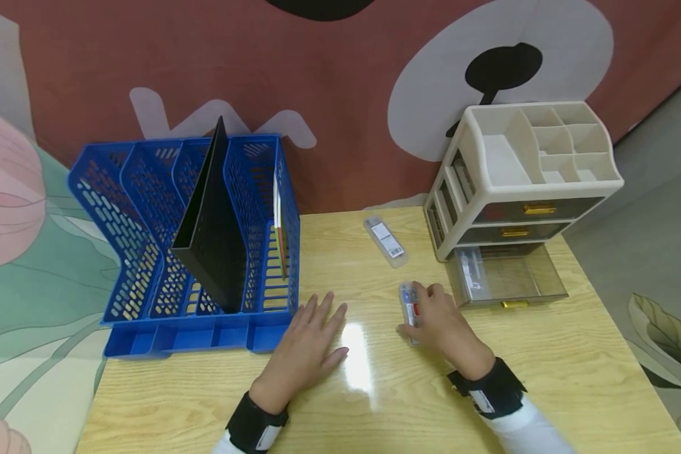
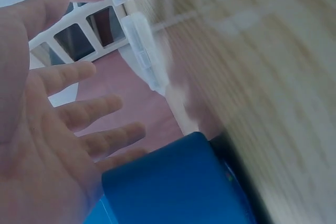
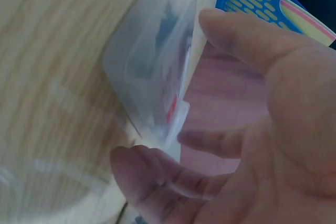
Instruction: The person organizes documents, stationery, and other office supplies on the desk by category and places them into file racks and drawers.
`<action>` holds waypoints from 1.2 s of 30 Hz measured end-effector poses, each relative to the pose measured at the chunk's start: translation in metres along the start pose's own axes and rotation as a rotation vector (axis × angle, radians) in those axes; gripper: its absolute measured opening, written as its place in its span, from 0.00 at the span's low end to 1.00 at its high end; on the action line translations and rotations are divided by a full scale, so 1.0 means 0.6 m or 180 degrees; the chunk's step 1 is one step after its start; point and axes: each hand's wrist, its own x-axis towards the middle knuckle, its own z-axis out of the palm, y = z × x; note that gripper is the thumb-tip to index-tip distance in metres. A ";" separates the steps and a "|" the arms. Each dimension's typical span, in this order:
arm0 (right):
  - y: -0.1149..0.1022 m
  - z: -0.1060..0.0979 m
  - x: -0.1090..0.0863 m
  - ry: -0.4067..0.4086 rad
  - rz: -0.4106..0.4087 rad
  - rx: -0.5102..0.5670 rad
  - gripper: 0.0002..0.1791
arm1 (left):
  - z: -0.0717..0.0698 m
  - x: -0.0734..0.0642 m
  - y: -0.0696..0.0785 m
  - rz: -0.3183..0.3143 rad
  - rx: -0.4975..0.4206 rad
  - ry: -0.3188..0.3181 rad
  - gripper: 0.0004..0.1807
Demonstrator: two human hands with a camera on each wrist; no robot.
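Note:
My right hand (image 1: pixel 441 321) reaches over a small clear plastic case (image 1: pixel 407 302) on the table, which has small coloured items and a red mark inside. Its thumb lies near one end and its loosely bent fingers near the other. The right wrist view shows the case (image 3: pixel 152 61) up close, with the fingertips right at its edge and lid tab. My left hand (image 1: pixel 306 353) lies with fingers spread beside the front corner of a blue perforated file rack (image 1: pixel 201 337). It holds nothing. A second clear case (image 1: pixel 386 241) with a white label lies farther back.
A white desktop organizer (image 1: pixel 494 170) stands at the back right. Its lowest clear drawer (image 1: pixel 522 280) is pulled out and holds a clear packet (image 1: pixel 473 271). The rack carries a black folder (image 1: pixel 218 246) and thin booklets (image 1: pixel 279 233). A patterned cloth (image 1: pixel 346 126) hangs behind the table.

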 end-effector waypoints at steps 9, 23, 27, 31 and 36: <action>-0.011 0.011 -0.005 -0.0082 -0.0022 0.0130 0.50 | 0.010 0.001 0.000 -0.0033 0.0014 0.0091 0.38; -0.015 0.005 0.006 -0.0012 -0.0661 0.0919 0.39 | 0.001 0.032 0.010 -0.0044 -0.0038 0.0335 0.36; -0.015 -0.002 0.003 -0.0099 -0.0872 0.1464 0.37 | -0.001 0.043 0.013 -0.0079 -0.0026 0.0333 0.36; -0.015 -0.006 0.000 -0.0358 -0.1037 0.2095 0.34 | -0.001 0.054 0.016 -0.0088 -0.0115 0.0381 0.36; -0.010 -0.006 0.000 -0.0749 -0.1087 0.2822 0.33 | -0.002 0.069 0.015 -0.0073 -0.0131 0.0507 0.36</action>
